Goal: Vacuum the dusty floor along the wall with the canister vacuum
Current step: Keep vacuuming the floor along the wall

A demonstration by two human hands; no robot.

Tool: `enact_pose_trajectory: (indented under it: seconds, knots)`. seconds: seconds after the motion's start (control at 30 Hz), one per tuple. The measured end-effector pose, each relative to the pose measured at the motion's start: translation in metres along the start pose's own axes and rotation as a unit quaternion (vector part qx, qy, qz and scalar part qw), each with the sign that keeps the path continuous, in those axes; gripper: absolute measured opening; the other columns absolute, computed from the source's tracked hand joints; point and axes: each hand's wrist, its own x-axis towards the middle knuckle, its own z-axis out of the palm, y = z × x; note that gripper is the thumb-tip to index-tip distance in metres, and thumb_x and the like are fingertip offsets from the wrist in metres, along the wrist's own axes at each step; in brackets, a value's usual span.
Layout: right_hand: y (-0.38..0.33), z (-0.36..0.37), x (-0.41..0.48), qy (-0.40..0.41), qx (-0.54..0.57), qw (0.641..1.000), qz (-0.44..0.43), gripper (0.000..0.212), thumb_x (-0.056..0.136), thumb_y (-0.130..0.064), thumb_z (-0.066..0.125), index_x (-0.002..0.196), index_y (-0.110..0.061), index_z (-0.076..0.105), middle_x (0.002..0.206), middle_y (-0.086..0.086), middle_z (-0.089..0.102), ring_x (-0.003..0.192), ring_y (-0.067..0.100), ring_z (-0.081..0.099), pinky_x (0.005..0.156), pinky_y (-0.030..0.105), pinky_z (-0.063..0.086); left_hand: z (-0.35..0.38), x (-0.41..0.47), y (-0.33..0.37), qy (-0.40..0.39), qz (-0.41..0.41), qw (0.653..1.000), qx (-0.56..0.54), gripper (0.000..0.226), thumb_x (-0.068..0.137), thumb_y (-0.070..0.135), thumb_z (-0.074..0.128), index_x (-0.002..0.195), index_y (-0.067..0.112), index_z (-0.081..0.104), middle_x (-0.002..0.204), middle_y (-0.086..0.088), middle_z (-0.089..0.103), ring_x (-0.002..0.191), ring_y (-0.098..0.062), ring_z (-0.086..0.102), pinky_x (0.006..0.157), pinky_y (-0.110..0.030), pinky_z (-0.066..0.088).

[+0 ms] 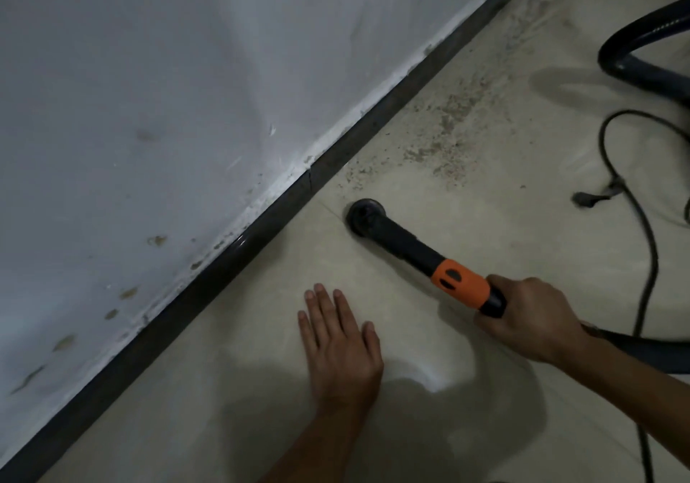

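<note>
Running past my left hand [341,348] on its left: wall [149,109] and skirting [261,228]. That hand is palm down over the floor [231,408], fingers straight and close together. Just ahead of it the nozzle [367,215] sits on the floor. My right hand [534,318] grips the wand behind the orange collar [461,284]. Dust [448,135] lies beyond the nozzle, with the hose [634,64] and cord [647,258] off to the right.
</note>
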Motion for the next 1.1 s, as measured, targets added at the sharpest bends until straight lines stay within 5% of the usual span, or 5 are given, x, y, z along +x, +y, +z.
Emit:
enact_pose_trajectory:
  seconds: [0.17, 0.33, 0.7, 1.0, 1.1]
  knots:
    - [0.012, -0.017, 0.019, 0.044, 0.014, 0.998, 0.031, 0.022, 0.071, -0.033, 0.072, 0.074, -0.029, 0.05, 0.062, -0.001, 0.057, 0.063, 0.029, 0.06, 0.054, 0.029, 0.036, 0.001, -0.002, -0.002, 0.006, 0.001, 1.0, 0.009, 0.067, 0.092, 0.041, 0.033, 0.142, -0.002, 0.04, 0.154, -0.025, 0.023, 0.145, -0.037, 0.019, 0.115, -0.052, 0.016]
    - [0.008, -0.003, 0.02, 0.015, -0.024, 0.998, -0.054, 0.024, 0.07, -0.038, 0.072, 0.075, -0.034, 0.048, 0.059, -0.01, 0.05, 0.06, 0.023, 0.058, 0.047, 0.024, 0.025, -0.001, -0.001, 0.0, 0.018, -0.007, 1.0, 0.003, 0.066, 0.091, 0.041, 0.035, 0.14, -0.001, 0.044, 0.153, -0.024, 0.028, 0.144, -0.036, 0.022, 0.115, -0.05, 0.018]
    - [0.007, -0.038, 0.1, 0.075, 0.056, 0.996, 0.009, 0.016, 0.069, -0.032, 0.072, 0.073, -0.022, 0.06, 0.061, -0.003, 0.058, 0.056, 0.019, 0.055, 0.051, 0.025, 0.035, 0.001, -0.004, 0.0, 0.019, -0.017, 1.0, 0.015, 0.067, 0.096, 0.045, 0.019, 0.15, 0.006, 0.026, 0.159, -0.017, 0.011, 0.148, -0.029, 0.003, 0.121, -0.045, 0.007]
    - [-0.04, 0.002, 0.046, 0.012, 0.013, 0.99, -0.139, 0.023, 0.066, -0.048, 0.061, 0.078, -0.034, 0.046, 0.062, -0.01, 0.046, 0.064, 0.023, 0.06, 0.054, 0.026, 0.032, -0.003, -0.003, 0.001, 0.013, -0.021, 0.999, 0.021, 0.067, 0.094, 0.043, 0.025, 0.146, 0.002, 0.036, 0.155, -0.021, 0.024, 0.146, -0.033, 0.018, 0.118, -0.049, 0.017]
    - [-0.034, -0.002, 0.057, 0.038, 0.0, 0.992, -0.119, 0.023, 0.069, -0.047, 0.063, 0.079, -0.032, 0.049, 0.065, -0.005, 0.052, 0.07, 0.026, 0.063, 0.056, 0.027, 0.033, -0.003, -0.003, 0.002, 0.015, -0.02, 1.0, 0.017, 0.066, 0.094, 0.043, 0.025, 0.146, 0.002, 0.036, 0.155, -0.021, 0.025, 0.145, -0.033, 0.019, 0.118, -0.049, 0.019]
